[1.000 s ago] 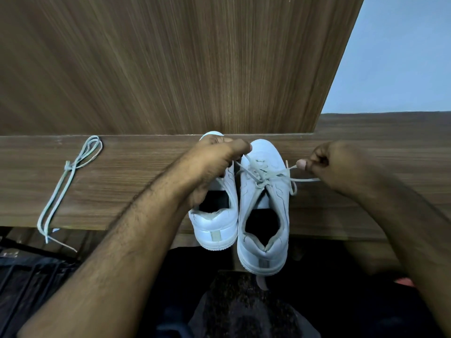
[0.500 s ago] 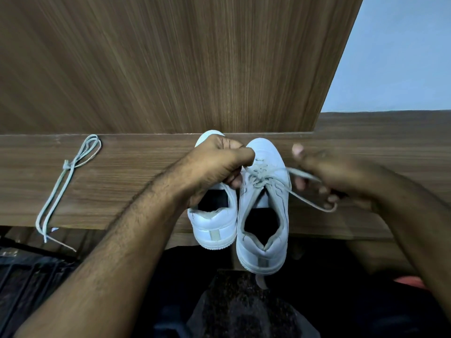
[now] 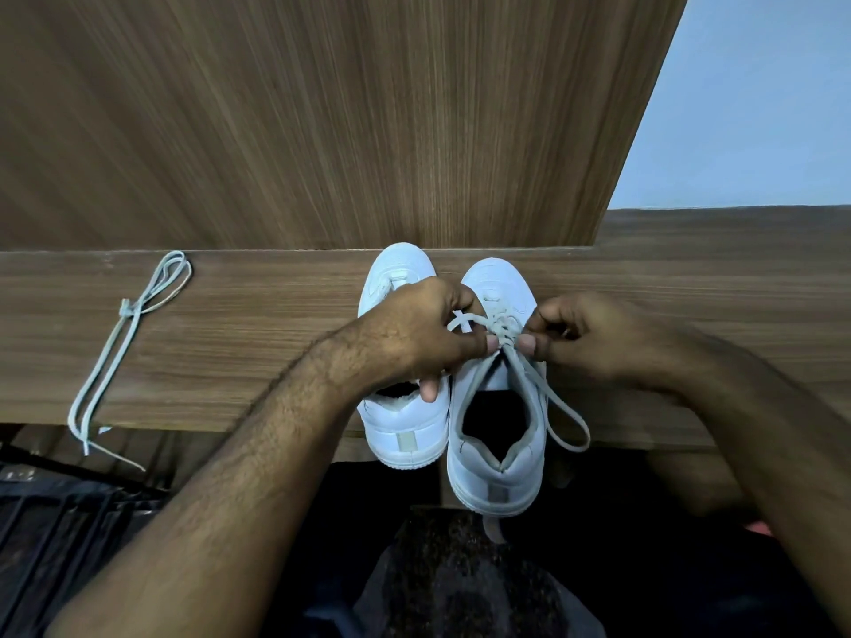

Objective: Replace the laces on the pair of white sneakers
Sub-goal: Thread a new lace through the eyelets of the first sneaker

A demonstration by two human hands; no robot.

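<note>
On the wooden ledge the right-hand sneaker stands beside its mate; its lace knot is pinched by the left hand and right hand. Tying seems underway; next, the loops should be drawn evenly tight

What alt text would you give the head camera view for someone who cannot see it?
Seen from above, a person's left hand and right hand pinch the grey lace at its knot on the right white sneaker. The left white sneaker stands beside it on a wooden ledge. A spare tied lace lies at the far left.
</note>
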